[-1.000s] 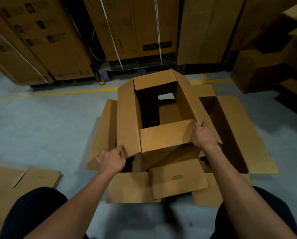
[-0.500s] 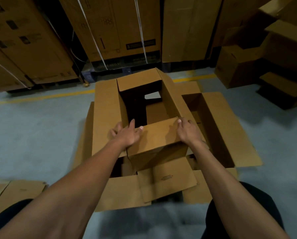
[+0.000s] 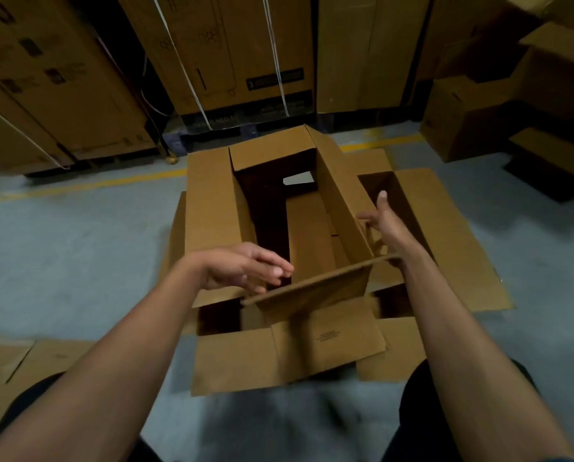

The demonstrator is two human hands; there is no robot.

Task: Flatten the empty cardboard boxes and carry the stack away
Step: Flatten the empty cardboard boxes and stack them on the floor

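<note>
An open box (image 3: 272, 208) stands on the floor (image 3: 62, 255) at the centre of the head view, both ends open, so a patch of floor shows through its far bottom. Its long flaps splay outward at 9 and 3 o'clock, and the far short flap stands up at 12. The near flap (image 3: 315, 288) is raised almost edge-on between the two hands.

The left hand (image 3: 245, 270) hovers at the near flap's left end, at about 9 o'clock of the box mouth, fingers loosely curled with the tips close to the flap's edge; whether they touch it cannot be told. The right hand (image 3: 387, 225) is at 3 o'clock, fingers spread and straight, thumb toward the box's right wall; its wrist lies against the flap's right end.

Under and around the box lie flattened sheets (image 3: 459, 248), reaching out to 3 o'clock and forward to 6, where a lower flap (image 3: 332, 341) bears a small printed mark. More flat cardboard (image 3: 19, 361) lies on the floor at 8 o'clock.

At 12 o'clock, beyond a yellow line (image 3: 89, 185), tall strapped cartons (image 3: 239, 55) stand in a row. At 2 o'clock smaller boxes (image 3: 469, 118) are stacked in shadow. The person's dark-clad knees sit at the lower edge.
</note>
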